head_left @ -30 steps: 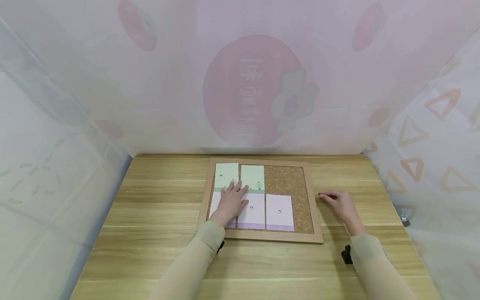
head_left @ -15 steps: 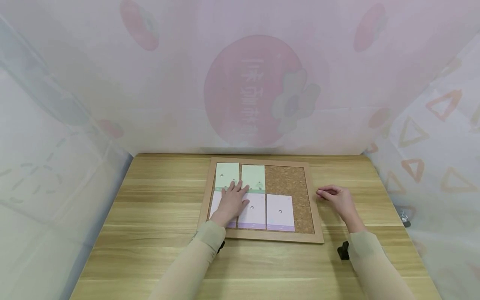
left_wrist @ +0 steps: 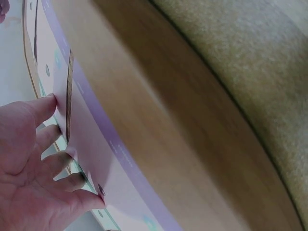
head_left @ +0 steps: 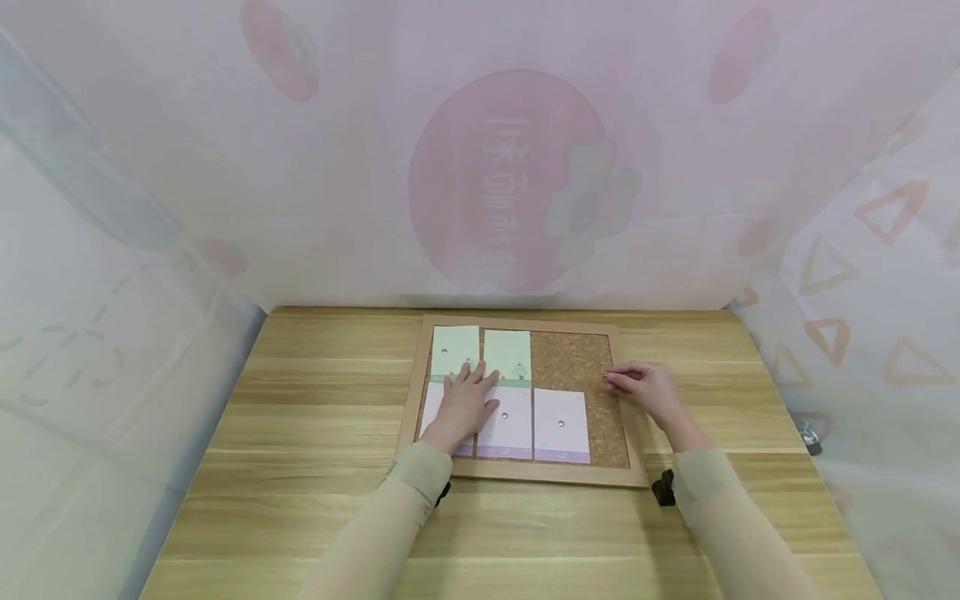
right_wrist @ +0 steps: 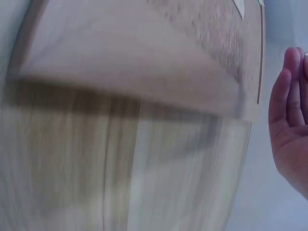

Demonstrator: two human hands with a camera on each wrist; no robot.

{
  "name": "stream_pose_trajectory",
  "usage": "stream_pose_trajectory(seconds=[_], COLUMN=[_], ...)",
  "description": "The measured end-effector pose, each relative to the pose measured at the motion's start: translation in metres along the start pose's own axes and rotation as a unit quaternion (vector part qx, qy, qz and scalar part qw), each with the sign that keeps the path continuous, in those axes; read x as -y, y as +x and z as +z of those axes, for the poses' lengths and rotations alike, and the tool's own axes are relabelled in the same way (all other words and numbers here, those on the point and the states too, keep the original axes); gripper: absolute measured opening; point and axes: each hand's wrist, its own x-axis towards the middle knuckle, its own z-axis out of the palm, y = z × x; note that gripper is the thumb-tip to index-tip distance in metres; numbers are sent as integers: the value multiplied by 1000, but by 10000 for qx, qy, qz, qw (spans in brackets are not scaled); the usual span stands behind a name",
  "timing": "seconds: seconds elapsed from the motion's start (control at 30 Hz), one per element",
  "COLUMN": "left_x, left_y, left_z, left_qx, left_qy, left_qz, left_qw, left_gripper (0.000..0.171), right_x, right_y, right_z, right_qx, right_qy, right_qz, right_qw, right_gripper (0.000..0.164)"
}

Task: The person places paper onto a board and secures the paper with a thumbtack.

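A wood-framed corkboard point(head_left: 540, 472) lies on the table, with two green cards in its back row, one of them the middle green card point(head_left: 506, 346). Lilac-edged cards stand in the front row, including the rightmost lilac card point(head_left: 561, 406); silver thumbtacks show on several cards. My left hand point(head_left: 459, 410) rests spread over the cards at left, fingers fairly straight, covering part of the front-left lilac card point(left_wrist: 91, 139). Above the board's right side, my right hand point(head_left: 652, 393) pinches a tiny shiny thumbtack point(head_left: 605, 376) between thumb and fingertips, near bare cork.
The wood-grain table point(head_left: 315, 433) extends on both sides of the board. Patterned fabric walls point(head_left: 337, 208) enclose its back and sides. A small clear object point(head_left: 809, 437) sits by the table's right edge.
My right hand has moved left, from beside the frame to over the board's right side, with the thumbtack now visible at its fingertips. My left hand stays where it was.
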Motion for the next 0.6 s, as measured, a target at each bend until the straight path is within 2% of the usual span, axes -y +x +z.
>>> stream_pose_trajectory(seconds=[0.23,0.6], left_x=[-1,-3], left_y=[-1,-3], left_z=[0,1], left_qx=[-21,-101], left_qy=[-34,-37], left_qz=[15,51], left_qw=[10000,9999], left_gripper=[56,56], right_x=[7,14], right_y=[9,21], right_z=[22,48], right_qx=[-93,227], right_qy=[-269,225], right_qz=[-44,92], right_qw=[9996,9994], right_gripper=[30,30])
